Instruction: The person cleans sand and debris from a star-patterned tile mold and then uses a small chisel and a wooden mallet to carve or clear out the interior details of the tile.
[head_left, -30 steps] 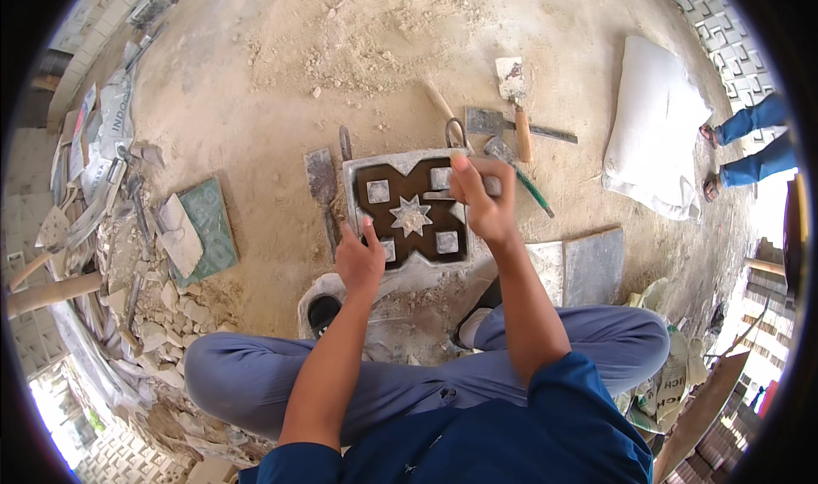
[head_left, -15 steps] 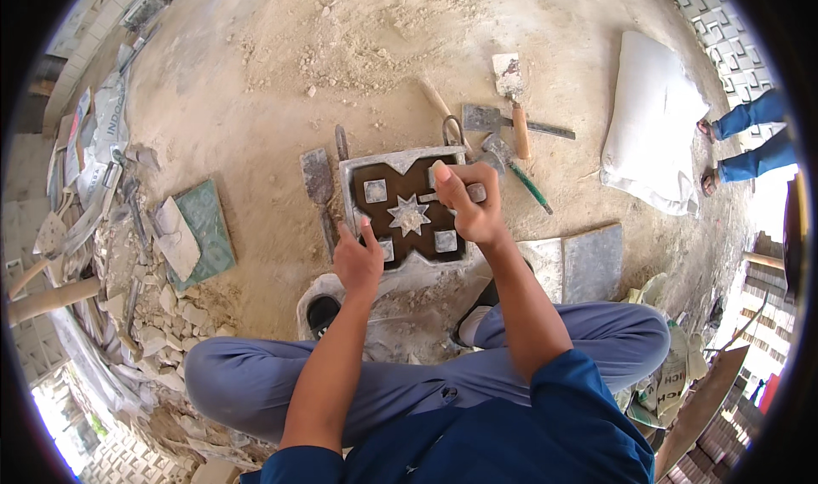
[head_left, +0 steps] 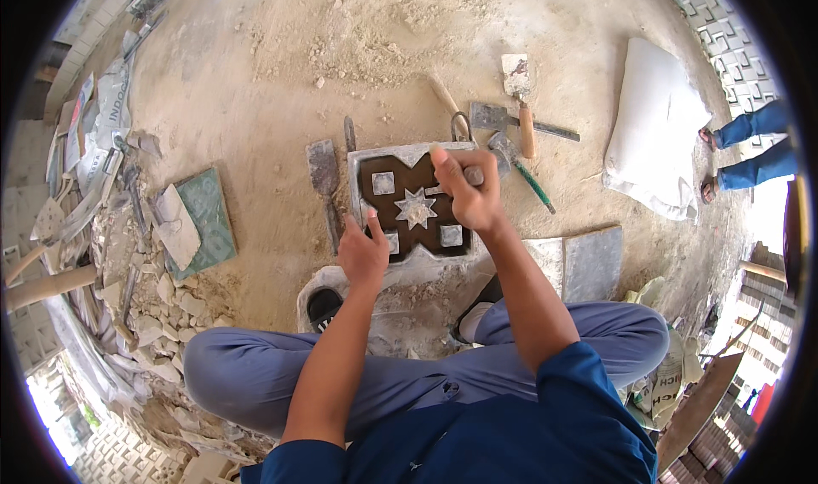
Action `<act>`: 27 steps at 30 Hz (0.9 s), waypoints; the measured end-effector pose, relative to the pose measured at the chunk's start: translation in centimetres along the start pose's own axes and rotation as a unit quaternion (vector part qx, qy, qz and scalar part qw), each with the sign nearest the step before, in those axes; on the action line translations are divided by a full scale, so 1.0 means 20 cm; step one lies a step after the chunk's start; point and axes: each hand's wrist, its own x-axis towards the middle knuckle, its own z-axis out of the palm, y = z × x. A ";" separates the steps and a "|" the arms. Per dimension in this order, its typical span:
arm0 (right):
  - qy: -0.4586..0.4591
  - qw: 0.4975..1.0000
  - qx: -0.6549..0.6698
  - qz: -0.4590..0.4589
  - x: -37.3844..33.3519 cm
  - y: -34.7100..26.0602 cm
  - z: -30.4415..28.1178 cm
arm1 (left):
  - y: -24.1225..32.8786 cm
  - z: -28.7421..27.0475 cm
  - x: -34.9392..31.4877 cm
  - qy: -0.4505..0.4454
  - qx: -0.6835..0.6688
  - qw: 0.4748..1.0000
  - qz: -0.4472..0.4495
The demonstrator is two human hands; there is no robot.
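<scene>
A square mould with a pale frame [head_left: 356, 196] and a dark recessed bed lies on the ground in front of me. A grey eight-pointed star [head_left: 417, 209] stands at the middle of the bed, with small square blocks [head_left: 383, 183] around it. My right hand [head_left: 470, 196] is closed around a small tool with a round-ended handle [head_left: 474, 175]; its thin metal shaft points toward the star, and its tip's shape is unclear. At the mould's near left side my left hand [head_left: 364, 250] touches the frame, thumb and index finger apart.
A flat trowel [head_left: 323, 169] lies left of the mould. Beyond its right corner are a hammer [head_left: 503, 146], another trowel [head_left: 526, 130] and a flat-bladed tool [head_left: 490, 117]. A white sack [head_left: 652, 126] lies right, near another person's legs [head_left: 754, 147]. Rubble [head_left: 170, 314] is heaped left.
My right hand has shifted slightly away from me, and the tool's handle end leans a little farther left and away. My left hand stays by the frame. The whole view has shifted slightly.
</scene>
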 end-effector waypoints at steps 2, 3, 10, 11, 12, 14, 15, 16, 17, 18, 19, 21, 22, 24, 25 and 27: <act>0.023 0.999 0.020 -0.023 0.00 -0.05 0.02 | -0.04 0.01 0.01 0.017 0.009 1.000 -0.005; -0.004 0.999 -0.002 -0.053 -0.03 -0.06 -0.03 | -0.03 0.01 0.00 0.015 0.009 1.000 -0.007; -0.025 0.997 0.009 -0.075 -0.04 -0.08 -0.03 | -0.02 0.01 0.00 0.021 0.014 1.000 0.002; -0.004 0.997 0.002 -0.078 -0.06 -0.02 -0.03 | -0.03 0.01 0.00 0.034 0.016 0.999 0.017; 0.023 0.996 -0.010 -0.080 -0.07 0.04 -0.05 | -0.02 0.03 -0.01 0.031 0.013 0.999 0.020; 0.083 0.992 -0.019 -0.095 -0.06 0.11 -0.03 | -0.03 0.03 -0.01 0.018 0.014 1.000 0.001; 0.047 0.995 0.005 -0.083 -0.05 0.05 -0.03 | -0.04 0.02 0.02 0.025 0.015 1.000 -0.005; 0.014 0.997 0.025 -0.066 -0.07 -0.01 -0.04 | -0.04 0.02 0.01 0.031 0.011 0.999 -0.001; 0.009 0.995 -0.009 -0.103 -0.09 -0.06 -0.05 | -0.05 0.01 0.00 0.037 0.006 0.999 0.004; 0.012 0.995 -0.013 -0.098 -0.11 -0.02 -0.06 | -0.02 0.01 -0.02 0.030 0.005 1.000 0.005; 0.046 0.992 -0.031 -0.110 -0.10 0.06 -0.04 | 0.00 0.00 -0.01 0.022 0.007 1.000 0.005; 0.118 0.988 -0.008 -0.104 -0.04 0.15 0.01 | 0.01 0.01 -0.02 0.012 0.011 1.000 0.004; 0.112 0.988 -0.003 -0.106 -0.03 0.08 0.02 | -0.03 0.00 -0.01 0.023 0.012 1.000 -0.002; 0.023 0.994 -0.010 -0.102 -0.08 -0.08 -0.06 | -0.05 0.00 0.00 0.031 0.015 0.999 -0.009; 0.022 0.993 -0.004 -0.112 -0.10 -0.07 -0.08 | -0.03 0.00 0.01 0.031 0.009 0.999 -0.001; 0.012 0.994 -0.036 -0.098 -0.08 0.06 -0.09 | 0.00 0.01 -0.01 0.029 0.000 0.999 0.017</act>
